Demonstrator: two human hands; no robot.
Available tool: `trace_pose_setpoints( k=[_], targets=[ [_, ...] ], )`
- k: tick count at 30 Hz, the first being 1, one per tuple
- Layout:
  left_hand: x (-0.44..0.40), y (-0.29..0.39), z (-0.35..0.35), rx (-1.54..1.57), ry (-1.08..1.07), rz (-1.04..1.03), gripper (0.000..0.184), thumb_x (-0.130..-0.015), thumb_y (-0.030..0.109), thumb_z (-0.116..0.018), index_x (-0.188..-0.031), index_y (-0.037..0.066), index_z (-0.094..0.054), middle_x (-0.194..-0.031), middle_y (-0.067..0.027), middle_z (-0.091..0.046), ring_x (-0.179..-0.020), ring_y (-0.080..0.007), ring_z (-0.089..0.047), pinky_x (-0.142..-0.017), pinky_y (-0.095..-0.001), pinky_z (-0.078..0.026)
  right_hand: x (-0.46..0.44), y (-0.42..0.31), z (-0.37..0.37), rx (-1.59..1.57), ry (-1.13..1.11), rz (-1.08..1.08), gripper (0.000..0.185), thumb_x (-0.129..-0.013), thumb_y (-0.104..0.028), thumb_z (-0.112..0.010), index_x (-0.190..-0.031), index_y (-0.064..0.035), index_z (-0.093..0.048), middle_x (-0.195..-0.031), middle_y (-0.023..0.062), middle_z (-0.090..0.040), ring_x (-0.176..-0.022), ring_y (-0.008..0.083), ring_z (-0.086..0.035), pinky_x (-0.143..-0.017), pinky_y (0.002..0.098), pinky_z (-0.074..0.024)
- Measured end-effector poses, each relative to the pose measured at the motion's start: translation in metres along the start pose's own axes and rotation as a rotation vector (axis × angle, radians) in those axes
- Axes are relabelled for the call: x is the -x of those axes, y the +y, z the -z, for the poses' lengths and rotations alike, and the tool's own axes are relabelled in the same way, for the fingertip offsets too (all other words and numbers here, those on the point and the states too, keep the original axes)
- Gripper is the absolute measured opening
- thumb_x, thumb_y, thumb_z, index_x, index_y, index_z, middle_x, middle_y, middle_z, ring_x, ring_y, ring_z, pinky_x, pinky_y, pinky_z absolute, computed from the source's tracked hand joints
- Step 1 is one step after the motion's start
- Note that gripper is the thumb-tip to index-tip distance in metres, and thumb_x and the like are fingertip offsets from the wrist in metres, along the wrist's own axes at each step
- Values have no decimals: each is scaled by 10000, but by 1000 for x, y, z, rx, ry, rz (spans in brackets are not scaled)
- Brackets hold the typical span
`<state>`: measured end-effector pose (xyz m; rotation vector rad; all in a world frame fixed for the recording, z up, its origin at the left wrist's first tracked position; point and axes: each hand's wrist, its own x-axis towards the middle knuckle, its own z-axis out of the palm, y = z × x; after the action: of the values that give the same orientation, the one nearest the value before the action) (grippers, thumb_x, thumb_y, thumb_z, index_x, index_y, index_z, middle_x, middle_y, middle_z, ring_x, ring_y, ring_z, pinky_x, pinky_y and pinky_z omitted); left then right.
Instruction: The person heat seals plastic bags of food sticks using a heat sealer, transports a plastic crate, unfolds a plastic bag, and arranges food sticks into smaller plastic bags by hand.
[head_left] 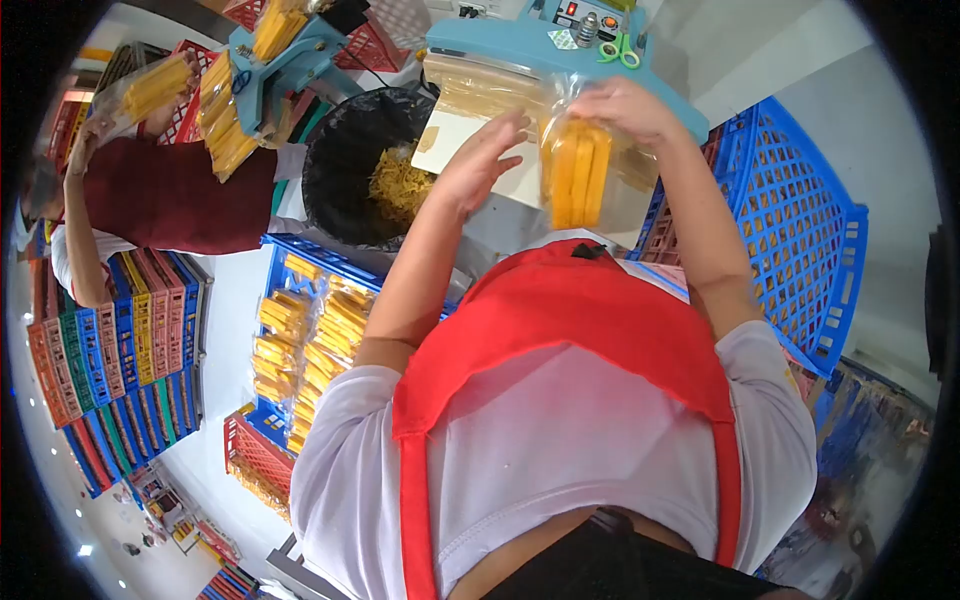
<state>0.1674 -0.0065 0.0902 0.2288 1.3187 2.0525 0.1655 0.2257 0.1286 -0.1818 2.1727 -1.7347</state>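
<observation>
My right hand (628, 108) grips the top of a clear plastic bag (578, 175) holding several yellow-orange sticks, which hang upright inside it. To its left, my left hand (483, 165) is raised with fingers apart and nothing in it. Both hands are over the pale work shelf (520, 185) of a light-blue bag sealing machine (500, 42). A stack of clear bags or film (480, 90) lies along the machine's edge, behind my left hand. Green-handled scissors (620, 50) rest on top of the machine.
A black-lined bin (340, 170) with yellow scraps stands at left. Below it, a blue crate (265, 415) holds filled bags. At right are large blue crates (800, 220). Another person in a maroon apron (180, 195) holds a bag near a second sealing machine (290, 70).
</observation>
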Motion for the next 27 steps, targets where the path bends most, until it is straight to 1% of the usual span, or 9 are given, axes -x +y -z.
trace_pose_setpoints(
  k=[2, 6, 8, 11, 13, 16, 22, 25, 27],
  targets=[
    [-18, -11, -4, -365, 20, -49, 401, -843, 341, -465, -1042, -2, -526, -1035, -76, -538, -974, -140, -455, -851, -265, -330, -2, 8, -4, 25, -65, -41, 275, -721, -215, -612, -826, 39, -612, -785, 58, -603, -717, 108, -524, -680, 247, -409],
    [-31, -31, -6, -394, 160, -148, 161, -780, 158, -584, -785, 0, -612, -721, -15, -582, -696, -87, -505, -677, -206, -387, -1, 28, -18, 57, -21, -48, 307, -737, -243, -602, -881, 29, -602, -772, 42, -586, -720, 101, -507, -651, 232, -397],
    [-31, -42, -1, -408, 172, -142, 167, -784, 164, -578, -790, 0, -610, -730, -15, -581, -695, -84, -497, -670, -207, -381, 7, 46, -29, 73, 14, -97, 330, -752, -233, -592, -966, 19, -584, -771, 38, -578, -709, 101, -505, -633, 230, -393],
    [-24, -46, 3, -376, 243, -88, 175, -781, 161, -579, -804, -10, -610, -728, -23, -580, -683, -80, -494, -642, -209, -386, 24, 86, -43, -208, 303, 98, 350, -793, -258, -548, -1022, 6, -527, -794, 22, -544, -713, 93, -484, -610, 237, -388],
    [-22, -44, 5, -325, 304, -38, 177, -774, 151, -585, -812, -20, -613, -717, -30, -579, -673, -79, -499, -621, -210, -396, 53, 110, -43, -481, 510, -147, 358, -798, -322, -539, -927, 10, -511, -791, 43, -548, -689, 112, -514, -597, 247, -403],
    [-21, -44, 3, -250, 317, -21, 169, -776, 145, -580, -805, -19, -611, -717, -28, -578, -671, -72, -492, -617, -206, -392, 71, 123, -75, -790, 259, -312, 277, -817, -307, -515, -839, -30, -509, -704, 17, -516, -650, 97, -495, -552, 240, -387],
    [-25, -34, 7, -272, 284, -36, 156, -778, 129, -573, -804, -21, -606, -720, -22, -577, -669, -76, -491, -635, -210, -393, 31, 83, -91, -212, 393, -6, 270, -788, -273, -570, -829, -7, -573, -724, 33, -548, -662, 88, -490, -592, 229, -392],
    [-21, -41, 6, -261, 281, -15, 181, -790, 178, -570, -801, 1, -604, -728, -1, -574, -668, -64, -469, -631, -201, -359, 25, 60, -85, -451, 461, -1, 249, -763, -229, -599, -822, 13, -600, -772, 44, -571, -685, 92, -497, -629, 218, -393],
    [-21, -40, 4, -243, 280, 2, 171, -783, 151, -568, -803, -14, -603, -734, -18, -579, -681, -73, -487, -643, -206, -379, 19, 64, -77, -286, 465, -5, 230, -756, -203, -604, -829, 15, -601, -770, 41, -573, -685, 89, -496, -635, 213, -389]
  ],
)
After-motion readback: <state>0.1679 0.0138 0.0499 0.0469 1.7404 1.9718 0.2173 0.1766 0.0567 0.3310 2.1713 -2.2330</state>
